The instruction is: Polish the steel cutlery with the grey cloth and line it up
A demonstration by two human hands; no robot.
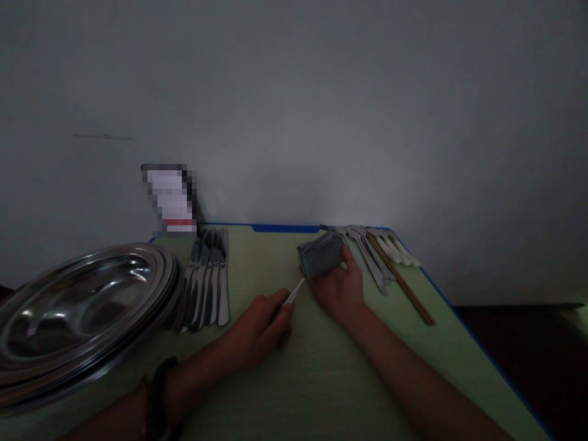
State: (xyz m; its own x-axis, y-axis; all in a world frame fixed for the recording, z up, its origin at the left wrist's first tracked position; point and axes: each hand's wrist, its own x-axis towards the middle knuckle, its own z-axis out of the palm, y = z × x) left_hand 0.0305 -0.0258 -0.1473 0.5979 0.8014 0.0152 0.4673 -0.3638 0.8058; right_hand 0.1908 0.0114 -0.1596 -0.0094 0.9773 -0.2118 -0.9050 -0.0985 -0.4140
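My left hand (266, 318) is closed around the handle of a slim pale utensil (294, 290). Its far end runs into a grey textured cloth (321, 254), so its kind is hidden. My right hand (339, 285) grips this cloth from below and the right, fingers wrapped about it above the middle of the table. Nearest to my right hand lie metal spoons or forks (373, 263), partly behind the cloth. To the left of my left hand, several table knives (211, 282) lie side by side.
A stack of shiny oval metal trays (158, 288) fills the table's left side. Wooden chopsticks (407, 288) and white-handled utensils (397, 251) lie at the right. A pixelated phone-like object (172, 199) leans on the wall (294, 110). The green table (316, 392) has a blue edge.
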